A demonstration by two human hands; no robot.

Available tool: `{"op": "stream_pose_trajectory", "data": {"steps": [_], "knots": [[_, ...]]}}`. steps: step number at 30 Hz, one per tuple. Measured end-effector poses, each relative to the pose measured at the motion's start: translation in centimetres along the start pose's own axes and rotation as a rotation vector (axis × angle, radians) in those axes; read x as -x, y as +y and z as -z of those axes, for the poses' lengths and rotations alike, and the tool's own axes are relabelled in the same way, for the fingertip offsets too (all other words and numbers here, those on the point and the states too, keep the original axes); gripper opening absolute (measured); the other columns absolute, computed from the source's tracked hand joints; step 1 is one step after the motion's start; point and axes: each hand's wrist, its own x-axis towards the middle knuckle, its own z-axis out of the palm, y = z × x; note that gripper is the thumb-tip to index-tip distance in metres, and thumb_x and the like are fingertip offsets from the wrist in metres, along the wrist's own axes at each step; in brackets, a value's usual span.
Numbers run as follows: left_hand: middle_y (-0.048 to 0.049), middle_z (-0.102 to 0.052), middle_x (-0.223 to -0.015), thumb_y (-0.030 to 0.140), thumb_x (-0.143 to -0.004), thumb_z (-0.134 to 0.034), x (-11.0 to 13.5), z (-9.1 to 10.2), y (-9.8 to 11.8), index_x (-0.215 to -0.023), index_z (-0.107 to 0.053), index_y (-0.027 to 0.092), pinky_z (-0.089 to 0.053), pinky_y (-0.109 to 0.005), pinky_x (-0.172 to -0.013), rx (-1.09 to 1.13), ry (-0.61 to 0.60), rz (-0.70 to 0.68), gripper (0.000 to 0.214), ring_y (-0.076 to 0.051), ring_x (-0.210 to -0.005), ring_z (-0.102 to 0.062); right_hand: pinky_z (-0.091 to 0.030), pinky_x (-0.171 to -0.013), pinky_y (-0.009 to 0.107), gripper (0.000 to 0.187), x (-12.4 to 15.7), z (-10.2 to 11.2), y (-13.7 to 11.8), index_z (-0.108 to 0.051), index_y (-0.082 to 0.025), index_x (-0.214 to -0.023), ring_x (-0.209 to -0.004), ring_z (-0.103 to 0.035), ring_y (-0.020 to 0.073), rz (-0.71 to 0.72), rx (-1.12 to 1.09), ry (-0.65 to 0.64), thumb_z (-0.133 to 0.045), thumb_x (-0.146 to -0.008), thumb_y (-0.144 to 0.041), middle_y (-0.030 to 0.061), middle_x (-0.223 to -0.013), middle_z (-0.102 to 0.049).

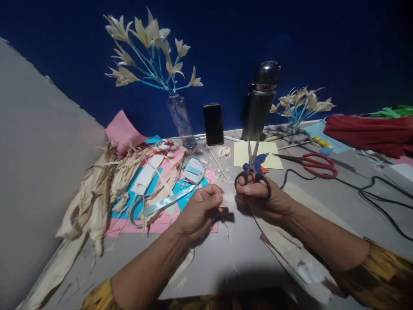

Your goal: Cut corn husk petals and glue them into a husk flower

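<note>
My left hand (pixel 204 206) is closed in a pinch on a small pale strip of corn husk (pixel 229 200). The strip spans the short gap toward my right hand (pixel 266 196); whether the right fingers also grip it I cannot tell. Black-handled scissors (pixel 253 165) are held in my right hand, blades pointing up and away from me, tips slightly apart. Just behind the scissors lies a blue glue gun (pixel 258 162), partly hidden, on a pale yellow sheet (pixel 241 155). A long flat piece of husk (pixel 297 245) lies under my right forearm.
Dried corn husks (pixel 93 198) and pink and blue paper (pixel 155 226) cover the left side. Husk flowers stand in a clear bottle (pixel 182 122). A phone (pixel 213 125) and thermos (pixel 260 101) stand behind. Red-handled scissors (pixel 319 165), a black cord (pixel 371 198) and red cloth (pixel 364 131) lie right.
</note>
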Motion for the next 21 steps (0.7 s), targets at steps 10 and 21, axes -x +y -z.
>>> {"op": "stream_pose_trajectory", "data": {"steps": [10, 21], "knots": [[0.0028, -0.055, -0.06, 0.037, -0.069, -0.087, 0.3, 0.2, -1.1, -0.072, -0.058, 0.016, -0.037, -0.018, -0.05, -0.095, 0.046, -0.03, 0.036, -0.007, -0.052, -0.048, -0.038, -0.057, 0.023, 0.034, 0.4, -1.1, 1.0, -0.061, -0.017, -0.086, -0.061, -0.05, 0.0109, 0.038, 0.163, 0.06, -0.085, -0.063, -0.021, -0.003, -0.07, -0.058], [0.0021, -0.059, -0.061, 0.038, -0.073, -0.084, 0.1, 0.5, -1.1, -0.077, -0.06, 0.016, -0.039, -0.017, -0.052, -0.164, 0.078, -0.047, 0.033, -0.007, -0.052, -0.05, -0.041, -0.058, 0.023, 0.039, 0.6, -1.4, 0.8, -0.06, -0.018, -0.09, -0.063, -0.054, 0.0115, 0.065, 0.28, 0.13, -0.086, -0.062, -0.022, -0.0041, -0.071, -0.059]]}}
